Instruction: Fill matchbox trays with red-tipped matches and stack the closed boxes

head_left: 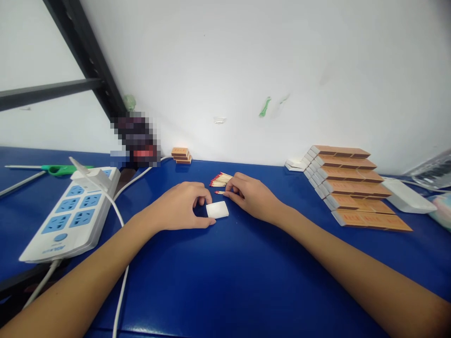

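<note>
On the blue table lies a small white tray [217,210], like the inner drawer of a matchbox. My left hand [185,206] grips it from the left, with the thumb at its near edge and the fingers at the far left corner. My right hand [252,195] is closed in a pinch on a match [219,192], whose red head points left, just beyond the tray. Behind that match, a small pile of red-headed matches [220,179] lies partly hidden by the right fingers.
Stacked matchboxes [352,188] rise in steps at the right, with a white box [405,196] beside them. A few small matchboxes [181,155] stand by the wall. A power strip [73,211] with a white cable [121,281] lies left, near a green-handled tool [58,170].
</note>
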A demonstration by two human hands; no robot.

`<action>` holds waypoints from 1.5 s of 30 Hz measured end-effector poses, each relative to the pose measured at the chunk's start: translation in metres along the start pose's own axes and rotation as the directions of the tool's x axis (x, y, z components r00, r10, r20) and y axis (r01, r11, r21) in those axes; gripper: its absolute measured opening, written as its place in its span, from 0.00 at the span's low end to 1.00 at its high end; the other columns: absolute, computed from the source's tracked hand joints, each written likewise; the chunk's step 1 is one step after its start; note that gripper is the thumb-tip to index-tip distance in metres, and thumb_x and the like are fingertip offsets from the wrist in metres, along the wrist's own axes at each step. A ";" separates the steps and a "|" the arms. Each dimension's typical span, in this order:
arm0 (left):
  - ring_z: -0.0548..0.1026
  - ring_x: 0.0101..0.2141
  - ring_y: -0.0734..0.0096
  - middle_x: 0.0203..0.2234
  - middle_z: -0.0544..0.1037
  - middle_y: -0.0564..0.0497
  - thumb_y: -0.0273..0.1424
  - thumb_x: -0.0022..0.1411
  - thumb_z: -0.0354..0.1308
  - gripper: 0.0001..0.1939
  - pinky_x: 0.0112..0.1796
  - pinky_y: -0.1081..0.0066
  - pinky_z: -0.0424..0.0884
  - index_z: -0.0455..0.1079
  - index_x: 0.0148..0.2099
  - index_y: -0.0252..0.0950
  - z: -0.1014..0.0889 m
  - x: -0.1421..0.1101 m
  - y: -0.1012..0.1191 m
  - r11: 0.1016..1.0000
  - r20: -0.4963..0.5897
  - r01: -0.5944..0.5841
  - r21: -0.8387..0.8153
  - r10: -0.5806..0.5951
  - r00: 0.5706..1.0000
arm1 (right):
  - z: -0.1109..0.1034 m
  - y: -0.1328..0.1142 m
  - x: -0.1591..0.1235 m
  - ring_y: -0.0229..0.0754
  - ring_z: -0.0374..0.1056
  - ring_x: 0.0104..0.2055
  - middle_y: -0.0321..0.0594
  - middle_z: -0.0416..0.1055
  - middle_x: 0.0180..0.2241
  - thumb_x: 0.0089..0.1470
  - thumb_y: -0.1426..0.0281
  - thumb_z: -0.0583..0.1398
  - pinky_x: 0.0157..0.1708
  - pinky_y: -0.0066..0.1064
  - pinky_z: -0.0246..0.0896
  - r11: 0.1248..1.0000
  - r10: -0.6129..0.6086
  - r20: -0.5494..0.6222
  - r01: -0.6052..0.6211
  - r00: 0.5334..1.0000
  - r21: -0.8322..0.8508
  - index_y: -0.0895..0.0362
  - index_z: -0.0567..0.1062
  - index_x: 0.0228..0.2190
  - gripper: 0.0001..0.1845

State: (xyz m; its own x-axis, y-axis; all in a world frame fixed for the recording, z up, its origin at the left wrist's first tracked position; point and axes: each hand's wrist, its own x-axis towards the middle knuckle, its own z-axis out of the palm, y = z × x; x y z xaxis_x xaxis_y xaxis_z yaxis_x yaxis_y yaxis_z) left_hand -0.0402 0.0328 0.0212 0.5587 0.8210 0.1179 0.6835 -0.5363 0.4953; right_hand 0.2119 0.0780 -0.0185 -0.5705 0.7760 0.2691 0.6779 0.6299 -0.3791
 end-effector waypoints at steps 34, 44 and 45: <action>0.73 0.33 0.69 0.34 0.75 0.53 0.46 0.54 0.74 0.19 0.33 0.69 0.69 0.78 0.41 0.39 -0.003 0.001 -0.004 0.998 0.077 0.044 -0.051 -0.040 0.996 | -0.001 -0.006 -0.003 0.37 0.64 0.32 0.38 0.69 0.40 0.70 0.67 0.61 0.33 0.31 0.54 0.998 0.039 0.073 -0.034 0.997 -0.061 0.56 0.75 0.40 0.05; 0.73 0.32 0.68 0.32 0.76 0.53 0.44 0.56 0.72 0.16 0.33 0.69 0.68 0.79 0.42 0.39 -0.003 0.002 -0.004 0.999 0.032 0.044 -0.001 -0.044 0.999 | -0.020 -0.040 -0.010 0.38 0.65 0.34 0.40 0.72 0.43 0.70 0.71 0.59 0.33 0.31 0.53 0.998 -0.020 0.139 0.028 0.990 -0.054 0.56 0.75 0.40 0.04; 0.73 0.32 0.68 0.32 0.76 0.53 0.43 0.56 0.72 0.16 0.33 0.69 0.67 0.79 0.41 0.39 -0.003 0.002 -0.005 0.999 0.033 0.038 -0.002 -0.038 0.999 | -0.020 -0.043 -0.010 0.38 0.66 0.34 0.41 0.72 0.43 0.70 0.72 0.59 0.33 0.31 0.53 0.997 -0.010 0.171 0.023 0.985 -0.074 0.56 0.75 0.40 0.05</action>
State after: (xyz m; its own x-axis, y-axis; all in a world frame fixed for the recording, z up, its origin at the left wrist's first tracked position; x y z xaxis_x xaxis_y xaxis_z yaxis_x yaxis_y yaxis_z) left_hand -0.0435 0.0376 0.0216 0.5471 0.8341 0.0706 0.7036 -0.5040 0.5010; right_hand 0.1977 0.0433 0.0128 -0.6480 0.7526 0.1171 0.6972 0.6480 -0.3066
